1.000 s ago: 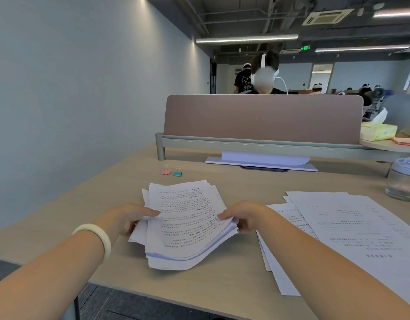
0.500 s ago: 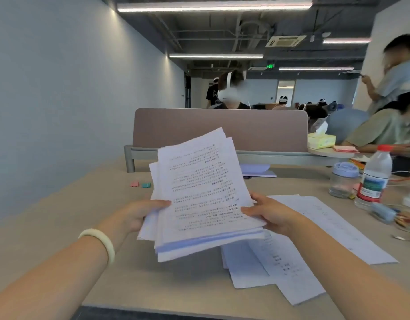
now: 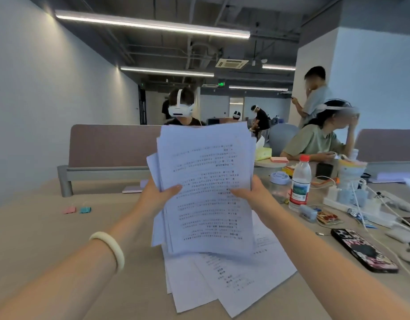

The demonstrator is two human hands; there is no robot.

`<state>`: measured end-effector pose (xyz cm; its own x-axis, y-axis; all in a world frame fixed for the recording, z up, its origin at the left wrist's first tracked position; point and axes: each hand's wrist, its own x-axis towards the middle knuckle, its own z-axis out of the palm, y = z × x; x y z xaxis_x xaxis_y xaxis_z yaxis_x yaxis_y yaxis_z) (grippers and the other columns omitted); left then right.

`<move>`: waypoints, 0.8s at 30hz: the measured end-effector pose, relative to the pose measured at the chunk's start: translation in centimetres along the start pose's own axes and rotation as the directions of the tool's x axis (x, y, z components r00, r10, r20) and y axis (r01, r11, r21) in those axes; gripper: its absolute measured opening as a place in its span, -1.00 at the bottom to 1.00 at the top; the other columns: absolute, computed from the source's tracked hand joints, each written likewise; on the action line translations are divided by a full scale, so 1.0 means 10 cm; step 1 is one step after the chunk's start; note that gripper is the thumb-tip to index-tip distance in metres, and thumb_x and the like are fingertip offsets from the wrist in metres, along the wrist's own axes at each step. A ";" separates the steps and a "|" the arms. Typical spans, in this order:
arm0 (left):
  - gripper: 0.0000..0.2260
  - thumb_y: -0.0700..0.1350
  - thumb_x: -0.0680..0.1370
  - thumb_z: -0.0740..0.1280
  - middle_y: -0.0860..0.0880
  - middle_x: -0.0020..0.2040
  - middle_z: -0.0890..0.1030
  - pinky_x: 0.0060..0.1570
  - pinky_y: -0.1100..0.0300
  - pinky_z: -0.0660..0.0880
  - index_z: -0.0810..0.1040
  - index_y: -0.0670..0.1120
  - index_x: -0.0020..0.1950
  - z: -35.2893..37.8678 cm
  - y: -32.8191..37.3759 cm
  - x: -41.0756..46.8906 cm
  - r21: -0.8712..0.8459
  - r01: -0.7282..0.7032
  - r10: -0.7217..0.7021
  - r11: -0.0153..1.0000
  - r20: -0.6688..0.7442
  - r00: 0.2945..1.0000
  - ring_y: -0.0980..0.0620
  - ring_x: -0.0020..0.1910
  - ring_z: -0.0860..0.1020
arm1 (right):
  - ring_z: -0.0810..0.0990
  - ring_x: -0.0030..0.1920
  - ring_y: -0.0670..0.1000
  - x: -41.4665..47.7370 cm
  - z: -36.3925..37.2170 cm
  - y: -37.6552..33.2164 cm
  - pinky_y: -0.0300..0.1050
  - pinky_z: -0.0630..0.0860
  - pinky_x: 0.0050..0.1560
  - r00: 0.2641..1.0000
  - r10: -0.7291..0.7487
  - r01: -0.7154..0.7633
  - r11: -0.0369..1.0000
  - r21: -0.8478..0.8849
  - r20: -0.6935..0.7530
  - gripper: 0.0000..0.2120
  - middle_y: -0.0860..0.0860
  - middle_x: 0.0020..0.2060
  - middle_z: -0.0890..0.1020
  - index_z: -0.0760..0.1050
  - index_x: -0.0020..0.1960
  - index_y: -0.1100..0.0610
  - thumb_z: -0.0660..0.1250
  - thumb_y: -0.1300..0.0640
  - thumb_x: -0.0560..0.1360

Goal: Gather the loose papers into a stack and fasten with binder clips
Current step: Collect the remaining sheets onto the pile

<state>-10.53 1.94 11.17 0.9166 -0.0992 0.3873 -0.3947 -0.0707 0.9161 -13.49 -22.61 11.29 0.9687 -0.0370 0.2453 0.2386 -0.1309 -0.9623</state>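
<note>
I have the uneven stack upright above the desk, left hand and right hand pinching its sides, and those offset sheets could slip out onto the loose papers if my fingers slacken.

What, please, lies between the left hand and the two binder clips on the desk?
In the head view, only bare desk shows between the left hand, gripping the paper stack, and the teal binder clip beside the pink binder clip.
</note>
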 end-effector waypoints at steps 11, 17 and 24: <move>-0.68 -0.14 0.48 0.41 -0.08 0.11 0.63 -0.09 0.13 0.55 0.53 -0.13 0.22 0.16 -0.08 0.18 -0.101 0.172 -0.168 0.980 0.052 0.984 -0.03 -0.03 0.62 | 0.63 0.07 0.03 0.01 0.04 0.00 0.04 0.58 0.05 0.996 -0.015 0.019 0.999 0.041 -0.093 -0.67 0.01 0.11 0.63 0.44 0.20 0.01 0.40 0.08 0.46; -0.41 0.05 0.17 0.61 -0.03 0.04 0.70 -0.20 0.26 0.61 0.60 -0.07 0.14 0.11 -0.46 0.00 -0.136 0.271 -0.226 0.953 0.279 0.933 0.04 -0.03 0.68 | 0.54 0.12 -0.02 0.00 0.06 -0.27 0.00 0.53 0.08 0.961 -0.050 0.073 0.994 0.076 -0.273 -0.40 -0.04 0.17 0.50 0.22 0.35 0.03 0.33 -0.19 0.43; -0.23 0.14 0.05 0.63 -0.02 0.13 0.67 0.19 0.00 0.51 0.58 -0.03 0.21 0.08 -0.43 0.02 -0.141 0.243 -0.180 0.960 0.356 0.917 -0.02 0.12 0.63 | 0.40 0.05 0.01 0.39 0.12 -0.76 -0.06 0.38 0.01 0.846 -0.003 0.056 0.995 0.083 -0.533 -0.53 0.01 0.19 0.43 0.28 0.34 0.10 0.26 -0.08 0.52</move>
<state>-8.69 1.40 7.20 0.8889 -0.4317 0.1531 -0.1467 0.0484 0.9880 -11.49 -20.58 19.44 0.7830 -0.5585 0.2737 0.2977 -0.0499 -0.9534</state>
